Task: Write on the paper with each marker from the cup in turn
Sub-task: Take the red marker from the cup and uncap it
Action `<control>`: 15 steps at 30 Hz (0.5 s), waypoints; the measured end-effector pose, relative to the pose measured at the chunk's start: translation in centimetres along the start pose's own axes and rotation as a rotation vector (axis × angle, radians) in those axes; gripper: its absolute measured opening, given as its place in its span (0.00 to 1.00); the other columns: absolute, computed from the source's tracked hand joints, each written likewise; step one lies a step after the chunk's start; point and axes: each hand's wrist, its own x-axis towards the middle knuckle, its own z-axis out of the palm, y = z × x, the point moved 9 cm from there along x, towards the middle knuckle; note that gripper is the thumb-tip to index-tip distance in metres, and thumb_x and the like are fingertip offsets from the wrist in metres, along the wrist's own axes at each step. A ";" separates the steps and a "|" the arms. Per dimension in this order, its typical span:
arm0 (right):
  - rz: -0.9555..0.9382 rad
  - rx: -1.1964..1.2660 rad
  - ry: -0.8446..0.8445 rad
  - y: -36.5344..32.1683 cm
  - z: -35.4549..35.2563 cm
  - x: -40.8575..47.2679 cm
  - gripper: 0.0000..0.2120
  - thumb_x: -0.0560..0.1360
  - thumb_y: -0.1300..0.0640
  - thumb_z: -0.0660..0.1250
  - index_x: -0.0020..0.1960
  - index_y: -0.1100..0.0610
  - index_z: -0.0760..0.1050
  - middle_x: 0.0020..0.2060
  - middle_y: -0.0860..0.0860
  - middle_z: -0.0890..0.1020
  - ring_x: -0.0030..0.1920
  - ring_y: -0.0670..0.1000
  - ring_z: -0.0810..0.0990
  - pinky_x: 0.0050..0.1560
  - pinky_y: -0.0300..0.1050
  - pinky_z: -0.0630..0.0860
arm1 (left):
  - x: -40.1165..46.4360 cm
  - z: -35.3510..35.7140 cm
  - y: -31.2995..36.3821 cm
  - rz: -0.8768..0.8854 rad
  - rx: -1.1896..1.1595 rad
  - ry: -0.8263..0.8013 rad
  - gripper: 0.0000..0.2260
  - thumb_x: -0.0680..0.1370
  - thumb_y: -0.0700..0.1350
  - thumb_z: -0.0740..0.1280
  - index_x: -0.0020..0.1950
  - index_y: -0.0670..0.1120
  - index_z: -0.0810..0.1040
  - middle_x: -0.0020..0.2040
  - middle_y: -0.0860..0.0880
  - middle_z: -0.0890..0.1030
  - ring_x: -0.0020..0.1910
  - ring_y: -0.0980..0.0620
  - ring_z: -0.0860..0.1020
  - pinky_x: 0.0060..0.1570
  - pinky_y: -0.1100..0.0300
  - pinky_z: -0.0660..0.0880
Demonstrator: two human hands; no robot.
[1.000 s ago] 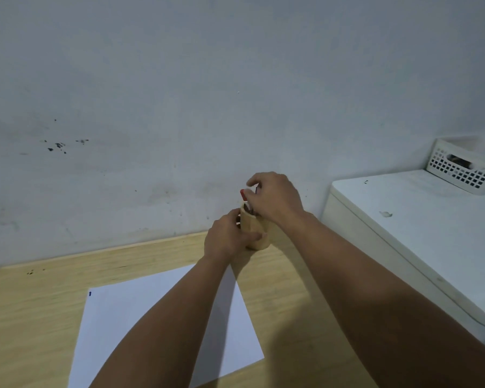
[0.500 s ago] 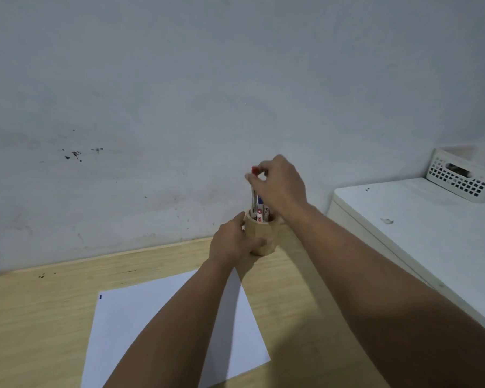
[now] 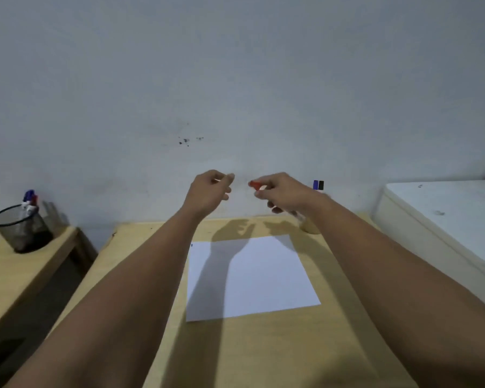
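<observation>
Red-capped marker [image 3: 259,189] in my right hand [image 3: 280,191], held up over the far edge of the pale wooden table [image 3: 263,354]; fingers closed round the barrel, red end poking out toward the left. Rest of the barrel hidden under my palm, can't tell which way the tip points.

Left hand [image 3: 207,191] raised level with it, just apart from the red end, thumb and forefinger pinched narrow. Whether they hold anything I cannot tell; nothing coloured shows between them.

White sheet of paper [image 3: 252,275] lies flat on the table below both hands, blank but for a tiny dark mark at its far left corner. Small tan wooden cup [image 3: 310,226] sits just past the sheet's far right corner, mostly behind my right wrist; blue and black marker caps [image 3: 318,185] stick up above it.

Step in hand, as I judge it: uncapping the red one.
- grip the barrel firmly, pull the cap straight along its axis, no twisting sideways
- keep the cap in the left hand or set it beside the sheet, not on it
- bring the tip down onto open white, away from the corner mark
- left palm on the sheet's near edge to stop it sliding while I write

Off to the left: black mesh pen holder [image 3: 20,231] on a separate table, not part of this
</observation>
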 end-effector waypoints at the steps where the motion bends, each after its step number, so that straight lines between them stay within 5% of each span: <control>1: -0.004 -0.031 -0.066 -0.1 2.2 -0.3 0.18 0.84 0.60 0.68 0.73 0.51 0.79 0.48 0.50 0.79 0.41 0.50 0.79 0.43 0.43 0.79 | -0.9 -1.4 -0.5 -0.005 0.006 0.001 0.16 0.80 0.58 0.70 0.55 0.45 0.83 0.47 0.48 0.87 0.40 0.53 0.85 0.46 0.55 0.77; 4: -0.047 0.010 -0.107 -1.4 6.9 -0.8 0.16 0.79 0.66 0.73 0.65 0.57 0.83 0.44 0.52 0.83 0.39 0.50 0.82 0.43 0.44 0.78 | -3.6 -4.4 -2.4 -0.049 -0.003 -0.067 0.17 0.78 0.59 0.73 0.53 0.46 0.86 0.49 0.49 0.88 0.45 0.53 0.86 0.51 0.54 0.79; 7: -0.078 0.046 -0.084 -3.1 9.6 -1.0 0.09 0.74 0.67 0.79 0.53 0.58 0.85 0.42 0.55 0.87 0.38 0.50 0.85 0.44 0.46 0.78 | -5.4 -6.4 -4.3 -0.090 -0.029 -0.119 0.15 0.77 0.54 0.76 0.51 0.42 0.88 0.48 0.47 0.88 0.39 0.55 0.84 0.52 0.52 0.83; 11: -0.149 0.084 -0.078 -5.5 11.7 -1.2 0.09 0.72 0.70 0.79 0.50 0.61 0.85 0.37 0.53 0.85 0.33 0.46 0.83 0.33 0.32 0.75 | -6.6 -9.0 -6.0 -0.138 -0.077 -0.065 0.13 0.78 0.46 0.76 0.49 0.35 0.85 0.43 0.41 0.84 0.34 0.52 0.82 0.49 0.53 0.86; 15: -0.212 0.099 -0.073 -6.9 12.5 -1.0 0.10 0.71 0.69 0.80 0.46 0.56 0.84 0.40 0.54 0.86 0.34 0.44 0.82 0.35 0.33 0.74 | -7.0 -9.4 -6.5 -0.161 -0.142 -0.132 0.12 0.78 0.47 0.76 0.46 0.37 0.85 0.38 0.46 0.83 0.40 0.51 0.83 0.55 0.49 0.85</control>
